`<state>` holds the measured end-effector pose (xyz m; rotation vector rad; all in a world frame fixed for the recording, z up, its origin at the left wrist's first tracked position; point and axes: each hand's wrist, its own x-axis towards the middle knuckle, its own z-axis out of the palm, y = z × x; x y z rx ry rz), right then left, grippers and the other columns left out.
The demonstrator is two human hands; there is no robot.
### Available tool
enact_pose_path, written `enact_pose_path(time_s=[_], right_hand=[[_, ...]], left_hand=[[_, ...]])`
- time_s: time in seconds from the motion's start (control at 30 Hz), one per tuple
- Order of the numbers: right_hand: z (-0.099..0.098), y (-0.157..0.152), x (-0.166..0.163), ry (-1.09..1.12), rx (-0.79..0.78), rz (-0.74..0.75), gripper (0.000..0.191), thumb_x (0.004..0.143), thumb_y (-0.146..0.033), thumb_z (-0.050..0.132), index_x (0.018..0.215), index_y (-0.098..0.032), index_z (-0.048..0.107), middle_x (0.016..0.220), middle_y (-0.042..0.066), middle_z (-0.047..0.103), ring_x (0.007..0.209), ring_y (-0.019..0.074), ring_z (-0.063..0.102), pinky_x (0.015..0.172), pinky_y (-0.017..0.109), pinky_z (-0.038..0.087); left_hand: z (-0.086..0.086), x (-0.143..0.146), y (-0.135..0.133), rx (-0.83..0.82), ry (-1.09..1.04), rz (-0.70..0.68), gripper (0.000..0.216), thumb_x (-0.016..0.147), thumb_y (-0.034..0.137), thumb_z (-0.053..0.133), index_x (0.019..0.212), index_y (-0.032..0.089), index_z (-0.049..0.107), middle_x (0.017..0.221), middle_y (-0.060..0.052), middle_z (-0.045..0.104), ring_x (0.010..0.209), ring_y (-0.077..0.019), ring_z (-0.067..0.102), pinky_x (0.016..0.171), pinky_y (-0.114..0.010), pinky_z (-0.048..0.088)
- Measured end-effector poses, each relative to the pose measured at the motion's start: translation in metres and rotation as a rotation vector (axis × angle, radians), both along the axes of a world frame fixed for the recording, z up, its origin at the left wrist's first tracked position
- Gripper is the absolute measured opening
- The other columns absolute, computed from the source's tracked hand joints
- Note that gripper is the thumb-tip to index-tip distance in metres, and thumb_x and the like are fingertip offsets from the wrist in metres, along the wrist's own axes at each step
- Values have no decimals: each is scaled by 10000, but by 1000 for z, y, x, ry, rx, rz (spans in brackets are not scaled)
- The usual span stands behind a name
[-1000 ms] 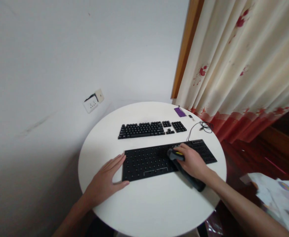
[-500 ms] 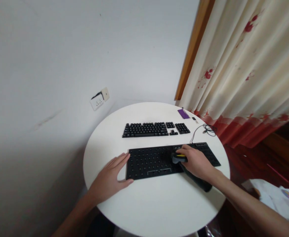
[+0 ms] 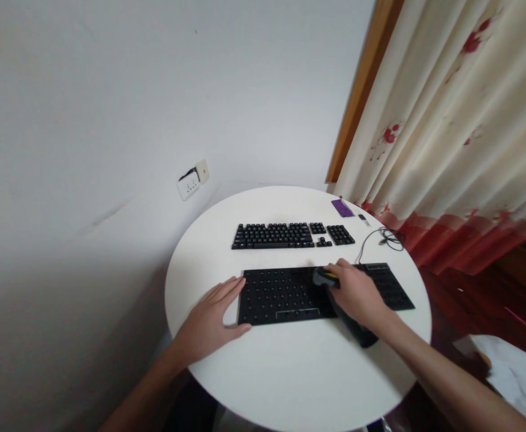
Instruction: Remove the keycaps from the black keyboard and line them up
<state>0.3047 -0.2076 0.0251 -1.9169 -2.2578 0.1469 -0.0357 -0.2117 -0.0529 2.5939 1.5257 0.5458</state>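
Observation:
A black keyboard base, stripped of its keycaps, lies across the round white table. My left hand rests at its left end, fingers stretched and thumb apart, steadying or touching the edge. In my right hand is a black hand-held tool with a grey nose and yellow trim; its exact kind is unclear. The tool's nose is over the upper middle of the base, and its long body slants toward me. My fingers hide part of it. Whether the nose touches the base I cannot tell.
Loose black keycaps are laid out in keyboard order behind the base. A coiled cable, a purple packet and a small item sit at the back right. Wall sockets and a curtain border the table.
Relative to the base, my right hand has moved the tool a little left and away from me. My left hand keeps its place at the base's edge. The whole view has shifted slightly.

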Motion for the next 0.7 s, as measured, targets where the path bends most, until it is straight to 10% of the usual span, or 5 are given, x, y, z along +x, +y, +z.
enact_pose_path(time_s=[0.17,0.5,0.7], right_hand=[[-29,-27,-48,-32,-66,213,572,718,-56,522,1254,-252,569,1157,56,564,901,191,640,712,260,445],[-37,-22,77,-112,29,-267,393,866,-189,498,1252,-203,567,1103,87,592,772,204,636,646,307,421],[-37,-28,-30,71,-10,-120,497,770,-73,506,1250,-191,555,1168,94,560,807,201,636,736,325,473]], left_hand=[[3,2,-1,-14,21,-4,829,793,506,647,1497,223,313,1534,-66,350,1373,-269,394,1142,-412,341],[3,3,-2,-19,0,-15,832,798,504,644,1501,226,297,1540,-75,337,1381,-278,376,1144,-436,326],[4,3,-2,-21,8,-21,823,791,485,656,1492,219,318,1535,-81,346,1380,-276,378,1148,-428,325]])
